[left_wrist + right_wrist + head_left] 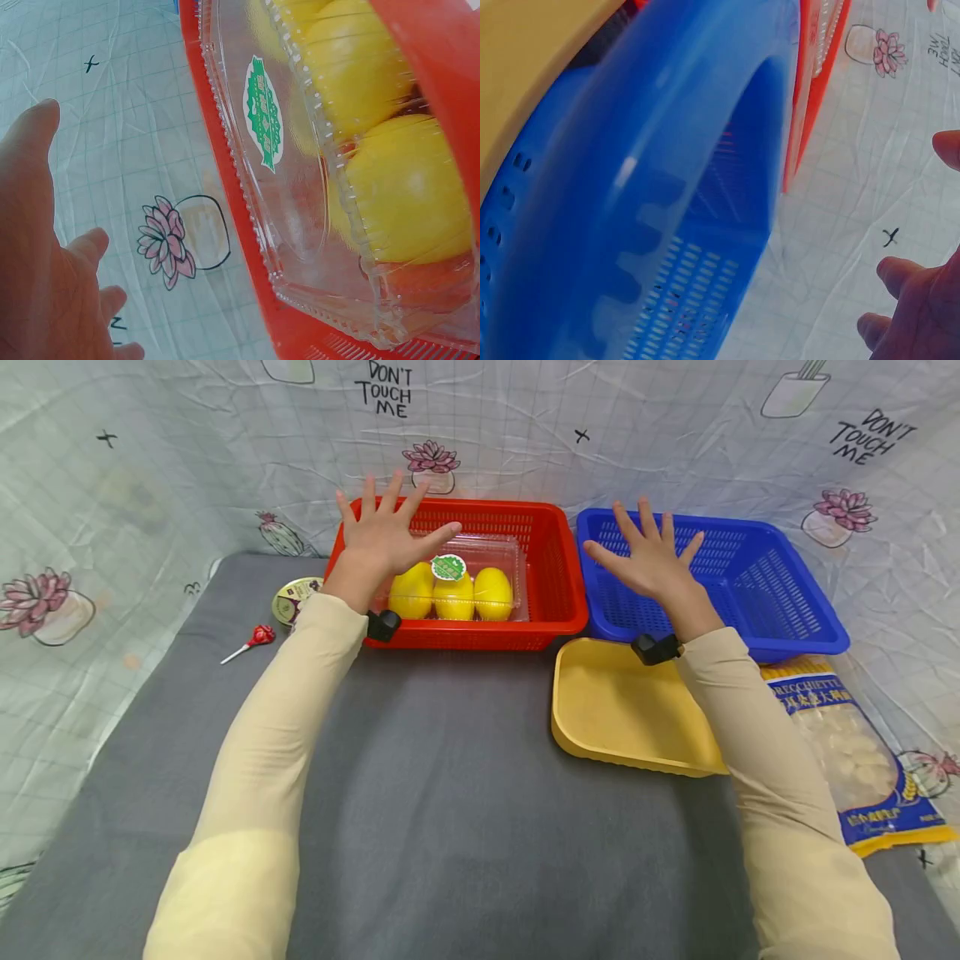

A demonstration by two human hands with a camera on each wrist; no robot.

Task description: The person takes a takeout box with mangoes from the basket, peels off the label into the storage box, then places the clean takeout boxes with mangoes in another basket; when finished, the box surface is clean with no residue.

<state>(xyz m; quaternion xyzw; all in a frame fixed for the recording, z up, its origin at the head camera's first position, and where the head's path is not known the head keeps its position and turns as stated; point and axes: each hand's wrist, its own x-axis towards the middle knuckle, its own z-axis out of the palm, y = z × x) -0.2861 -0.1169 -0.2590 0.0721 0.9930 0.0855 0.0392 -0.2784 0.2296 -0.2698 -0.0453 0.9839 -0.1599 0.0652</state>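
Both hands are raised with fingers spread, holding nothing. My left hand (382, 535) is over the left end of a red basket (566, 585). In that basket lies a clear plastic box (517, 556) of yellow fruit (454, 597), perhaps lemons or mangoes, with a green and white label (262, 116). My right hand (652, 560) hovers above the left part of a blue basket (787, 585); its fingers (900, 277) also show in the right wrist view. A yellow tray (630, 702) sits in front of the blue basket, partly behind the right forearm.
A red-wrapped lollipop (261, 635) and a round container (292, 599) with a printed lid lie left of the red basket. At the right, a bag of orecchiette pasta (855, 752) is partly hidden by the right sleeve. A printed cloth (510, 435) hangs behind the grey tabletop (465, 793).
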